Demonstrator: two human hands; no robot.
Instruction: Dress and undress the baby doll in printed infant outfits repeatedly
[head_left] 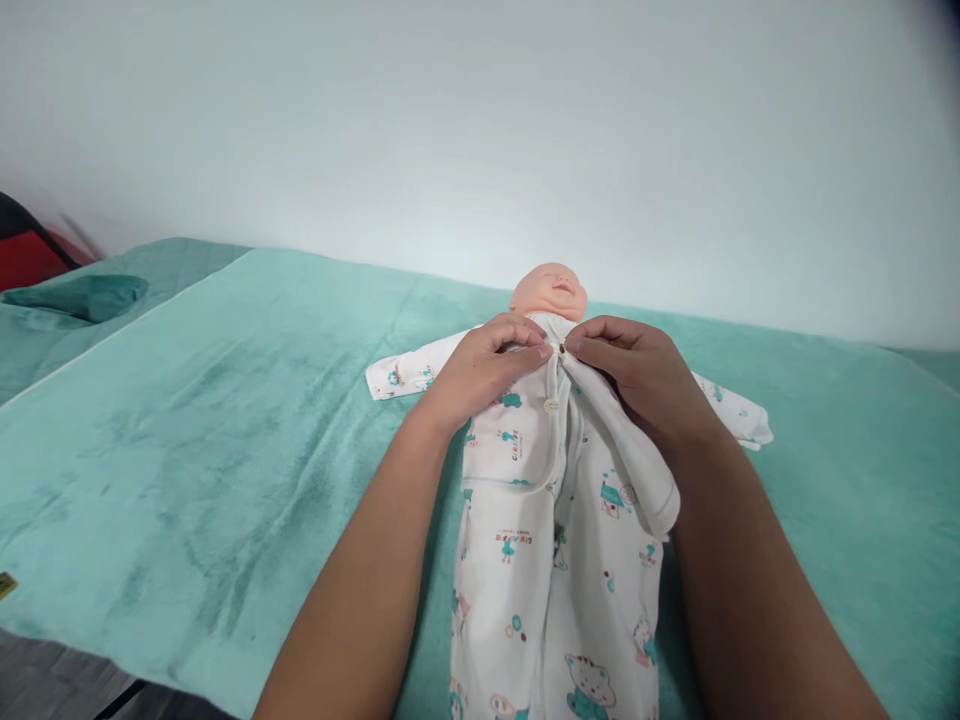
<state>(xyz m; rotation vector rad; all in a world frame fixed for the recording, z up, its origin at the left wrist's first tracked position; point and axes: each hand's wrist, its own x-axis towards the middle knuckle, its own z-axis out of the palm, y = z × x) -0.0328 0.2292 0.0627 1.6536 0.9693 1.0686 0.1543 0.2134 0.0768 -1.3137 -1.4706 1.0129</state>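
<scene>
A baby doll (551,290) lies on its back, head away from me, dressed in white baby clothes (510,520) with teal animal prints. At the collar, my left hand (499,360) is closed on the left front edge of the jacket, thumb beside the top of the opening. My right hand (634,365) pinches the opposite front edge there, and its flap hangs loose toward me. A small dark spot shows between the fingertips. Lower on the left edge sits a pale button (552,405). Both sleeves stretch out sideways.
A teal plush cover (225,430) spreads under the doll, up to a white wall (480,130). Folded teal fabric (82,297) and a red and black object (30,245) are at the far left. Grey floor (67,680) shows at the lower left.
</scene>
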